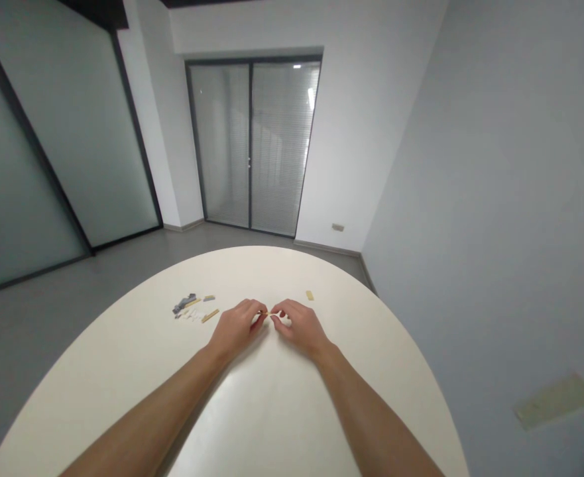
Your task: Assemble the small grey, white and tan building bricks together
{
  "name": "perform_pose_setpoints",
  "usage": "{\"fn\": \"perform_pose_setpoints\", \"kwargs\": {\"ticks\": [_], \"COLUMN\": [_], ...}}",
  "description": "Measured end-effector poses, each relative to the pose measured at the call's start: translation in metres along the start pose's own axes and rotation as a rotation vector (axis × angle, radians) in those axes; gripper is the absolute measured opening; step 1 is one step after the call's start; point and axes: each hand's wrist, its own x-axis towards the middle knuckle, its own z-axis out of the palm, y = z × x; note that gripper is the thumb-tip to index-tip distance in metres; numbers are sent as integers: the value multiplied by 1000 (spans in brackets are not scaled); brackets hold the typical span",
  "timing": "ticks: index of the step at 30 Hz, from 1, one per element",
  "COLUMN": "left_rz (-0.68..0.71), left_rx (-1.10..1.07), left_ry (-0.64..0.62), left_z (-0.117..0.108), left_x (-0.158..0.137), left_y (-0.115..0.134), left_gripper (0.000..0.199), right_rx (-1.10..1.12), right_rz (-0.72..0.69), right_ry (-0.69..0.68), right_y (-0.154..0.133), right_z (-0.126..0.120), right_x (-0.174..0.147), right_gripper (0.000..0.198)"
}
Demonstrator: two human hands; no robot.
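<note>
My left hand (240, 323) is closed in a pinch above the middle of the table, with a small, thin tan piece (266, 313) sticking out from its fingertips toward the right. Facing it, my right hand (299, 324) has thumb and fingers pinched at the other end of that piece. Whatever lies between the right fingertips is too small to make out. To the left of my hands is a loose group of small parts: grey pieces (185, 303), white bits (191, 315) and a tan strip (211, 316). A flat tan piece (310, 295) lies alone beyond my right hand.
Everything rests on a round, cream-white table (371, 371). A short grey-and-tan piece (209, 298) sits beside the group of parts. Beyond the table are a glass door (252, 146), frosted panels (73, 119) at left and a grey wall (510, 199) at right.
</note>
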Motion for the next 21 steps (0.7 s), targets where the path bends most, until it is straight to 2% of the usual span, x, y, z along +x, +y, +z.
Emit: {"fn": "perform_pose_setpoints", "kwargs": {"ticks": [21], "left_rz": [12], "left_rx": [-31], "left_ry": [-18], "left_z": [1], "left_x": [-1], "left_y": [0], "left_gripper": [13], "right_rx": [-7], "right_rz": [12], "right_ry": [-3], "right_y": [0], "right_z": [1], "right_x": [0], "right_gripper": [10]}}
